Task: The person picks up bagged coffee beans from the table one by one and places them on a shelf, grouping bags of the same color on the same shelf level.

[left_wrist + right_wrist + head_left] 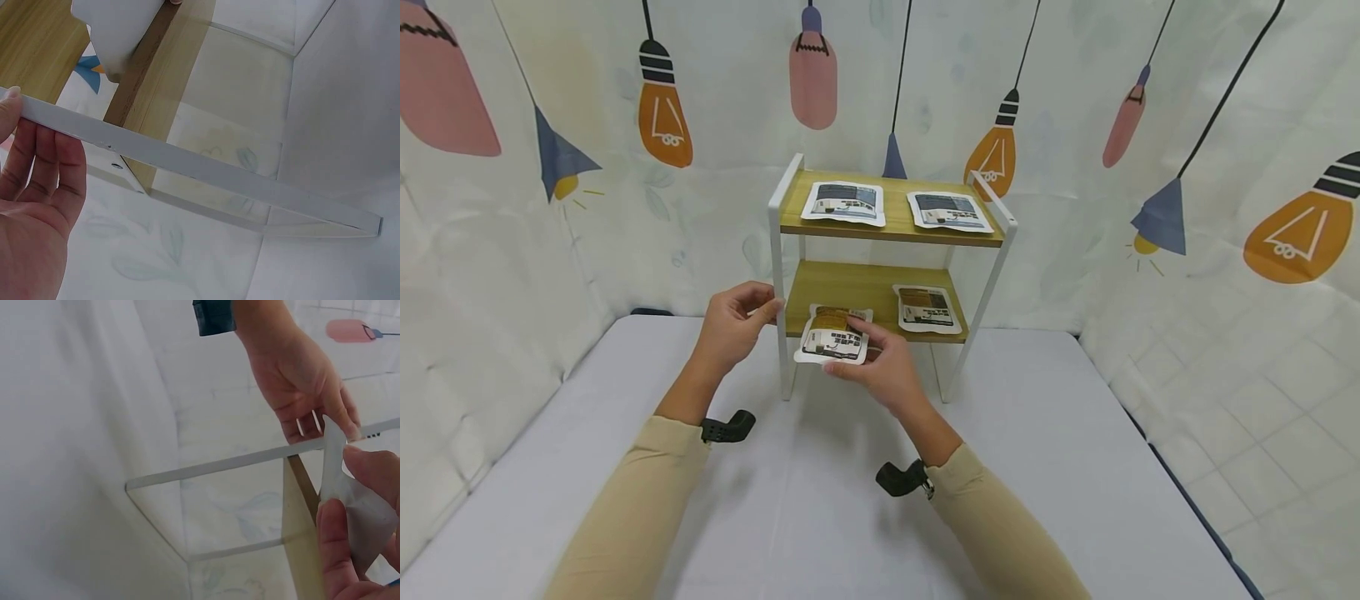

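Note:
A flat white pouch (pixel 835 342) with a brown and black printed label tilts in front of the lower shelf's left side. My right hand (pixel 891 371) pinches it along its right side, thumb below and fingers on the printed face. In the right wrist view the pouch's plain back (pixel 362 519) shows between thumb and fingers. With my left hand (pixel 732 325) I pinch the white front-left post (pixel 187 164) of a two-tier rack, just above lower-shelf height. The lower wooden shelf (pixel 842 279) lies right behind the held pouch.
Another brown-labelled pouch (pixel 927 310) lies on the lower shelf's right side. Two blue-labelled pouches, one left (pixel 844 203) and one right (pixel 950 212), rest on the upper shelf (pixel 895 190). The rack stands on a white-covered table (pixel 820 517), with printed fabric walls around it.

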Demonstrator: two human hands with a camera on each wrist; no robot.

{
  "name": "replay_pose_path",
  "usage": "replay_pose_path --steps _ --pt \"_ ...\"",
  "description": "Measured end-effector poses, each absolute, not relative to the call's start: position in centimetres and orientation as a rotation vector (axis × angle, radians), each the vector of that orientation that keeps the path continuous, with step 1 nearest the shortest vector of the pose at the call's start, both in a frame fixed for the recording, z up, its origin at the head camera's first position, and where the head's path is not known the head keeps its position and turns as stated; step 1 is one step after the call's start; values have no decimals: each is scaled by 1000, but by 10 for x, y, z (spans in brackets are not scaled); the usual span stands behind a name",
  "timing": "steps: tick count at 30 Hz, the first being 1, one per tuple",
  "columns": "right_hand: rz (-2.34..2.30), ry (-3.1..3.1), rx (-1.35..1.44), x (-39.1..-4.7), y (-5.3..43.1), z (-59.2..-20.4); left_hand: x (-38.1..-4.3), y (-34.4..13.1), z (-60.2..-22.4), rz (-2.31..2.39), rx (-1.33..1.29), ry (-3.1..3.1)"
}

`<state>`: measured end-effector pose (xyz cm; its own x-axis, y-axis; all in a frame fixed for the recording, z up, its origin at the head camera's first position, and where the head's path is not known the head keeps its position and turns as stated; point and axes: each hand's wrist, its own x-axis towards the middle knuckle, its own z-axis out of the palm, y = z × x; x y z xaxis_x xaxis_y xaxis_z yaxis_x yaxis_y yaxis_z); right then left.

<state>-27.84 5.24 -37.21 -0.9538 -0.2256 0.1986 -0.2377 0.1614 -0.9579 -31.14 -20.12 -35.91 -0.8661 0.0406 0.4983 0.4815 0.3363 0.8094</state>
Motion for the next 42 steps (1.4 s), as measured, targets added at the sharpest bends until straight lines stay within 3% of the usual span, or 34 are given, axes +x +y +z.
replay_pose_path --steps 22,42 --pt "1765 -2333 385 -286 46 -373 -313 -201 -359 -1552 -468 -2210" --pt "1759 -2142 465 -294 39 -379 -311 -202 -359 -1569 -456 -2225"
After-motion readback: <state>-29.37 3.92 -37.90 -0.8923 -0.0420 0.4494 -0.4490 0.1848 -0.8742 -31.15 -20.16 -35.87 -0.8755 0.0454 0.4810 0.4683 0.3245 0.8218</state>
